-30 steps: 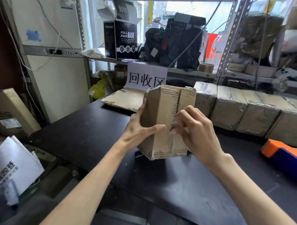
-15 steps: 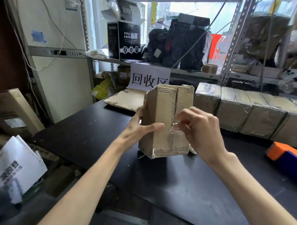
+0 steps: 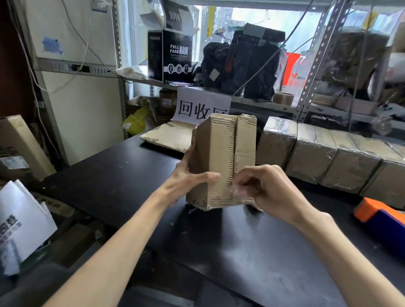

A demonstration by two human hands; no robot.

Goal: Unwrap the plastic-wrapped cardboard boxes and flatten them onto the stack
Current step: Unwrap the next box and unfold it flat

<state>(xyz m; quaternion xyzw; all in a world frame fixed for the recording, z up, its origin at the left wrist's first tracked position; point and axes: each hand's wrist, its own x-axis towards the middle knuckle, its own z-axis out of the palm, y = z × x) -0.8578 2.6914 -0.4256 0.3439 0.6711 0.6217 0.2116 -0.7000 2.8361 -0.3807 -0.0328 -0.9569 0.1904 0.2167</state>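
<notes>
One cardboard box point(image 3: 220, 158) stands on end near the middle of the black bench point(image 3: 239, 247), its upper faces already bare of film. Over the last second the right hand point(image 3: 265, 191) has slid down the front seam from about mid-height to near the bottom edge. It has dragged the clear plastic wrap point(image 3: 238, 194) along, and the film now bunches low on the box. By my judgement the unwrapping of this box is nearly done, and the flattening has not begun. The right hand's fingers are curled and pinch the film at the seam. The left hand point(image 3: 186, 178) has kept its place, clasping the box's left side, thumb laid across the front and fingers behind. Just behind the box lies the stack of flattened cardboard point(image 3: 167, 135). To the right, a row of wrapped boxes point(image 3: 312, 156) waits.
</notes>
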